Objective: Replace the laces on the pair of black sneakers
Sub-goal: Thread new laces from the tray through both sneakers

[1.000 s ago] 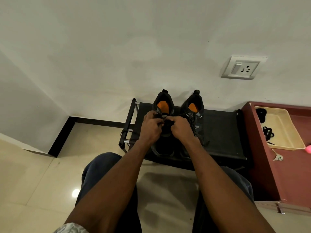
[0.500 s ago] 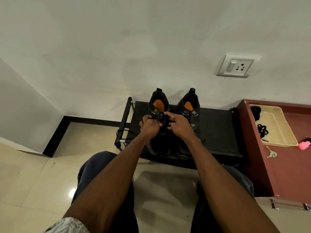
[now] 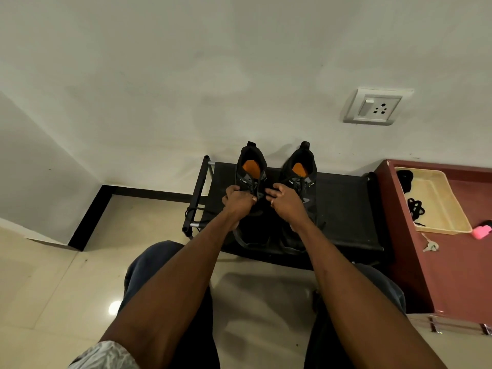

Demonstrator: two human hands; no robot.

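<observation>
**Room and obstacles around the rack**

Bare rack top [image 3: 343, 209] lies open right of the right sneaker [image 3: 299, 174]; the two sneakers stand side by side against the wall [image 3: 213, 75]; the red cabinet [image 3: 452, 275] bounds the rack's right end; open floor [image 3: 66, 275] lies left.

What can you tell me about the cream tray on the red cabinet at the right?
The tray is a shallow rectangle with raised walls and rounded corners, cream-coloured, seemingly plastic. It sits flat on the red cabinet, running from near the wall toward the person. Inside, a black lace lies coiled against its left wall, and another dark bundle sits in its far corner; what that is cannot be told. A pink object lies at its near right corner. No hand touches it.
</observation>
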